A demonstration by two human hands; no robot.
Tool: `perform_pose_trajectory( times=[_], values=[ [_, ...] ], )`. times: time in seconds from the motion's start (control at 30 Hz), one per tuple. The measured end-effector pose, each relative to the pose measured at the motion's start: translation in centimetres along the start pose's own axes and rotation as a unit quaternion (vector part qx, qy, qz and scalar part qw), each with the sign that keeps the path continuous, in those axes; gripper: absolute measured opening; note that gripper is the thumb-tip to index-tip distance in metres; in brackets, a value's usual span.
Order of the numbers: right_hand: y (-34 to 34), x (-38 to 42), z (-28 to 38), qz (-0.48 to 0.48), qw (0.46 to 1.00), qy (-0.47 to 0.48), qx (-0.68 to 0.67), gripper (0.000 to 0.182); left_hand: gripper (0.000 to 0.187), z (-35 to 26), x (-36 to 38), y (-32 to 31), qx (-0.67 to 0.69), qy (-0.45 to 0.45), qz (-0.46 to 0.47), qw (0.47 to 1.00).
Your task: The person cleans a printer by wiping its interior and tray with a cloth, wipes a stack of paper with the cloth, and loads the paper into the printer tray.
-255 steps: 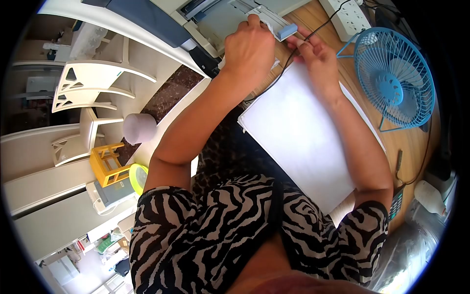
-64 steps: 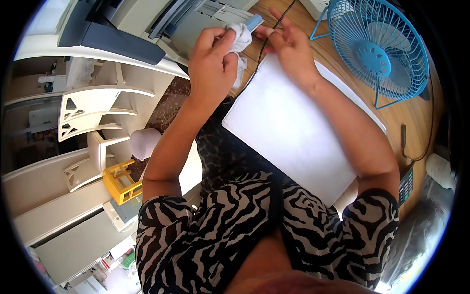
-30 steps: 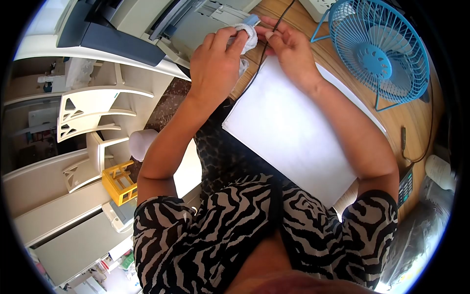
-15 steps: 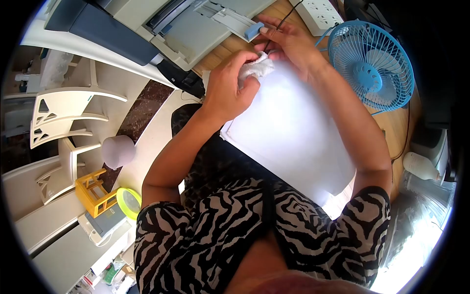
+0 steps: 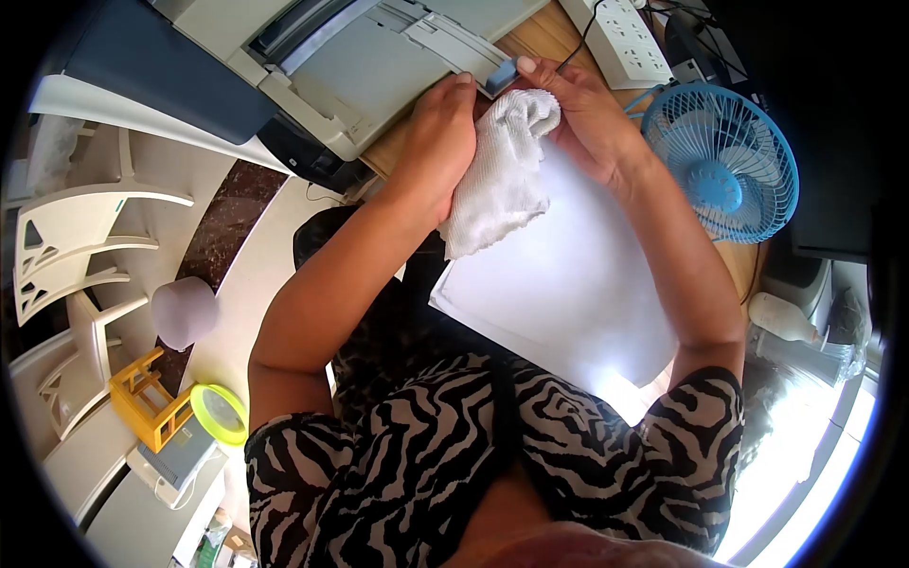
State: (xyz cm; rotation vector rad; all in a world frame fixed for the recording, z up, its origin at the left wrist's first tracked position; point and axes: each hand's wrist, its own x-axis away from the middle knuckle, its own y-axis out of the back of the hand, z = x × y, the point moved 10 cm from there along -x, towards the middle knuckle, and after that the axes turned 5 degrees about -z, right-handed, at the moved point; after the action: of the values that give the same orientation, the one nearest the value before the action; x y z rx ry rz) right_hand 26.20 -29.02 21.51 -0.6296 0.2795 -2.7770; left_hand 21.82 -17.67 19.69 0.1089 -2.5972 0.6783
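A white ribbed cloth (image 5: pixel 502 180) hangs unfolded between my hands. My left hand (image 5: pixel 443 137) is closed on its left side, thumb up beside the printer's tray. My right hand (image 5: pixel 589 121) has its thumb at the blue tab (image 5: pixel 501 76) on the end of the pull-out paper tray (image 5: pixel 453 43). Its fingers curl behind the tab and the cloth, partly hidden. Below the cloth, a stack of white paper (image 5: pixel 578 284) lies in front of me, brightly lit.
The printer (image 5: pixel 350 123) stands beyond my left hand. A white power strip (image 5: pixel 620 43) with a black cable and a blue fan (image 5: pixel 720 166) are at the right. A white bottle (image 5: pixel 784 316) lies farther right. White shelving, a lilac stool (image 5: pixel 185 312) and a yellow stool (image 5: pixel 147 402) are at left.
The cloth, bunched in my left hand before, now hangs spread out below both hands. My left hand has risen closer to the tray's end. My right thumb stays by the blue tab.
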Motion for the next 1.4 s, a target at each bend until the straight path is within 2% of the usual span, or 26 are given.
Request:
perform_pose_trajectory(
  times=[0.13, 0.23, 0.3, 1.07, 1.4],
  values=[
    [0.1, -0.3, -0.5, -0.013, 1.0, 0.005, -0.017, 0.026, 0.026, -0.5, -0.4, 0.4, 0.005, -0.023, -0.024, 0.999],
    [-0.2, -0.1, -0.5, -0.017, 0.999, 0.002, -0.029, 0.026, 0.023, -0.6, -0.5, -0.1, -0.009, -0.046, 0.016, 0.999],
    [-0.2, 0.0, -0.6, -0.023, 0.999, 0.002, -0.033, 0.025, 0.022, -0.2, -0.8, 0.1, -0.001, -0.028, 0.021, 0.999],
    [-0.5, -0.6, -1.3, 0.009, 0.999, 0.011, -0.045, 0.024, 0.022, -0.2, -0.8, 0.2, -0.014, -0.053, 0.024, 0.998],
    [-0.6, 0.1, -0.7, -0.043, 0.999, 0.007, -0.032, 0.025, 0.022, -0.2, -0.9, 0.2, -0.006, -0.063, 0.006, 0.998]
  ],
)
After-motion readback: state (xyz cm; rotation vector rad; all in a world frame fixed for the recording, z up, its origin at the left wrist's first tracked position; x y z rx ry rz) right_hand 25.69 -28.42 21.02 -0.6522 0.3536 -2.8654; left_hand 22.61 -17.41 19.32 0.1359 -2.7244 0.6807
